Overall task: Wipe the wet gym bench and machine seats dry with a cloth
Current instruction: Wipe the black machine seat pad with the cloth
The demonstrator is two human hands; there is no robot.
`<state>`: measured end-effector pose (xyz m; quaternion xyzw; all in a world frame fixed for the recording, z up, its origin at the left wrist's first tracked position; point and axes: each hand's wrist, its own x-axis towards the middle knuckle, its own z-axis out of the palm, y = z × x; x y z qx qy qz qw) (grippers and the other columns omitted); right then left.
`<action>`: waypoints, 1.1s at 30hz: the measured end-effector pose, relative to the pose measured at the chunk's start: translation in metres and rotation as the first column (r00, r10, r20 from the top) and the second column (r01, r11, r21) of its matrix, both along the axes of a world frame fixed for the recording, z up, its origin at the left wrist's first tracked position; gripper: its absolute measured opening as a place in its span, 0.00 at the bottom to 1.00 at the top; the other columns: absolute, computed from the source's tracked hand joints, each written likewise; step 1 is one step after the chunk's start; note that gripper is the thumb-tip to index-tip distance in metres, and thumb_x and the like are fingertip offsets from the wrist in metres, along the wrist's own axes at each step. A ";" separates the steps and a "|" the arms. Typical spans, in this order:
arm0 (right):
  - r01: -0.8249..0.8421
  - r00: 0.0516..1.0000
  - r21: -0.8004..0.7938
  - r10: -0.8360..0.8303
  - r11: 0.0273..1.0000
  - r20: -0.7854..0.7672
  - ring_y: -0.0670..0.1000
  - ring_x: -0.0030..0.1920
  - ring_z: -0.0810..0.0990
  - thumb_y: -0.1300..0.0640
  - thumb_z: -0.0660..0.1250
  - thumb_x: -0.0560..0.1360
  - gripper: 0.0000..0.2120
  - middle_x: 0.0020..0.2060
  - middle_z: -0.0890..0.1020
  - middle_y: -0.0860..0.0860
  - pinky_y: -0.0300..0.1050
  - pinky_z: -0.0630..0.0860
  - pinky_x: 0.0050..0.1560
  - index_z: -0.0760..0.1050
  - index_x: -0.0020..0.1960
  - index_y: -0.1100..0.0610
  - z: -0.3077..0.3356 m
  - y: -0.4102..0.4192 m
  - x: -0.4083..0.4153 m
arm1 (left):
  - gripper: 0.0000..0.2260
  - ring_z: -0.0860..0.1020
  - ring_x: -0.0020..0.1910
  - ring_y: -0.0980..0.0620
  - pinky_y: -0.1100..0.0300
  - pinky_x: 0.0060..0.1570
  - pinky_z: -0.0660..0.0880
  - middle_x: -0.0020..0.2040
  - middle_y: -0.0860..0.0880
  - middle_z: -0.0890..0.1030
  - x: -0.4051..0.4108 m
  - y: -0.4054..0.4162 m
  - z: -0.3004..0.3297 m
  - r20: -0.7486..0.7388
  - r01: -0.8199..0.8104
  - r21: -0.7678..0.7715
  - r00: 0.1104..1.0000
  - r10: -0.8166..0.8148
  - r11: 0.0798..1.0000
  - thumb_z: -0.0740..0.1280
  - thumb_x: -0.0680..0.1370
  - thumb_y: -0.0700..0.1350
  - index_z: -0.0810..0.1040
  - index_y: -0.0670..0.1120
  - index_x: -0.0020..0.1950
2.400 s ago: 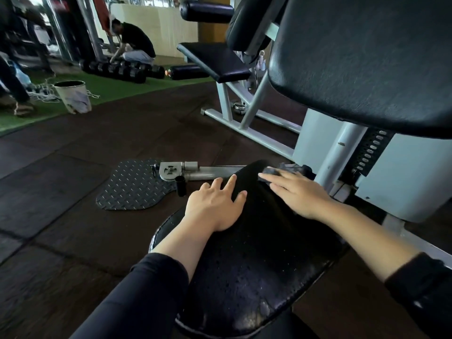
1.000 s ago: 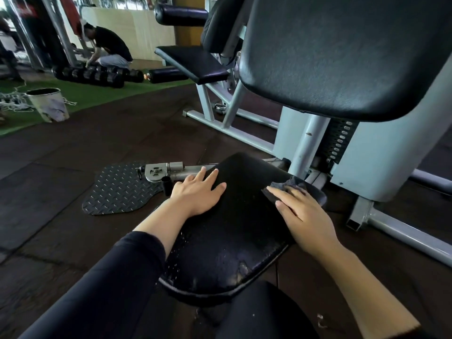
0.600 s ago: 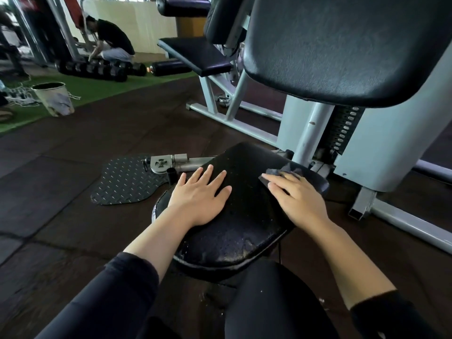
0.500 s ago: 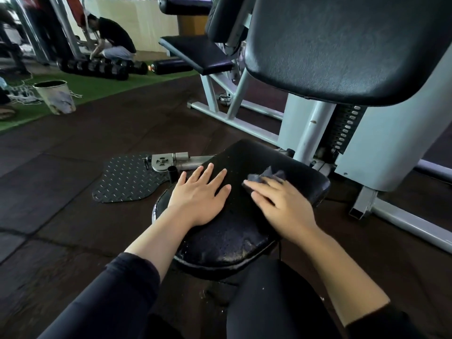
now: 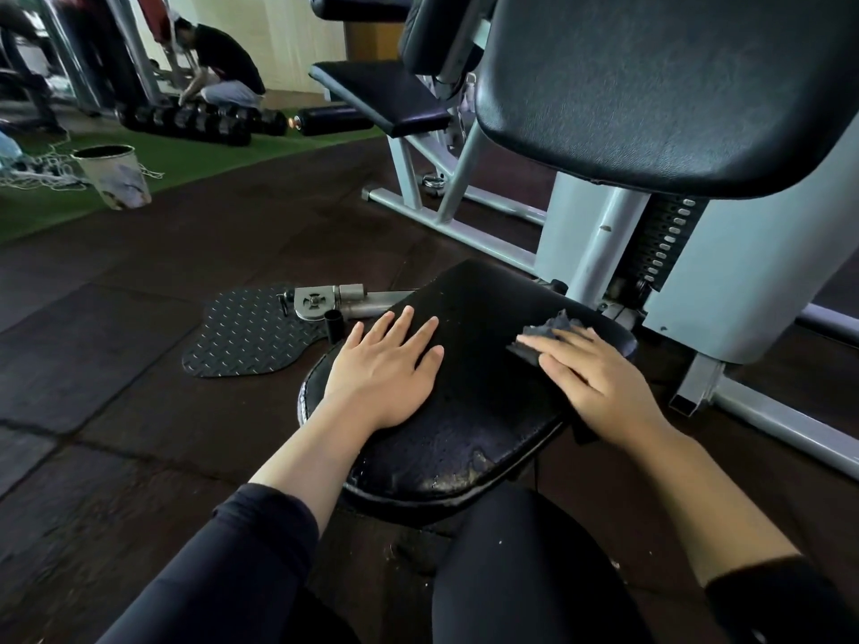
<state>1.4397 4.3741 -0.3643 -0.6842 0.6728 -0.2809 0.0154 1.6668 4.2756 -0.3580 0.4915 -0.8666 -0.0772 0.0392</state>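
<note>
A low black machine seat [image 5: 469,411] fills the centre of the head view, with water droplets and worn patches along its near edge. My left hand [image 5: 388,364] lies flat on its left half, fingers straight and spread. My right hand [image 5: 595,378] presses a dark grey cloth [image 5: 551,328] onto the seat's far right part with straight fingers; most of the cloth is hidden under the palm. A large black back pad [image 5: 674,81] hangs above on the right.
A white machine frame [image 5: 599,244] and weight-stack cover [image 5: 753,271] stand right of the seat. A checkered foot plate [image 5: 246,332] with a metal pivot lies on the floor at left. Behind are another black bench [image 5: 381,93], a bucket [image 5: 114,176], and a crouching person [image 5: 223,72] by dumbbells.
My right hand has slid the cloth from the middle of the seat back to its far right part. The left hand has stayed flat in place.
</note>
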 end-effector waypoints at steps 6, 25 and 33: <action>-0.036 0.978 0.023 0.040 0.999 -0.202 0.49 0.70 0.66 0.46 0.51 0.81 0.18 0.68 0.72 0.47 0.32 0.40 0.70 0.67 0.69 0.40 0.004 -0.001 0.051 | 0.23 0.44 0.78 0.54 0.51 0.76 0.42 0.80 0.54 0.46 -0.001 0.000 0.000 -0.015 -0.004 -0.005 1.000 0.003 1.000 0.42 0.83 0.57 0.47 0.60 0.78; -0.124 0.968 0.011 0.123 0.992 -0.218 0.51 0.67 0.70 0.45 0.49 0.80 0.21 0.65 0.75 0.48 0.38 0.48 0.73 0.71 0.67 0.44 -0.003 0.009 0.049 | 0.23 0.44 0.78 0.54 0.52 0.76 0.42 0.80 0.54 0.46 -0.001 0.000 0.001 -0.008 -0.005 -0.015 1.000 0.005 1.000 0.42 0.83 0.56 0.47 0.60 0.79; -0.279 0.941 0.073 0.287 0.958 -0.179 0.46 0.72 0.63 0.48 0.51 0.81 0.18 0.70 0.68 0.41 0.45 0.54 0.74 0.65 0.70 0.40 -0.008 0.043 0.000 | 0.23 0.45 0.78 0.54 0.53 0.76 0.42 0.80 0.54 0.47 -0.001 0.001 -0.001 -0.049 -0.009 -0.028 0.999 0.007 1.000 0.43 0.83 0.56 0.48 0.59 0.79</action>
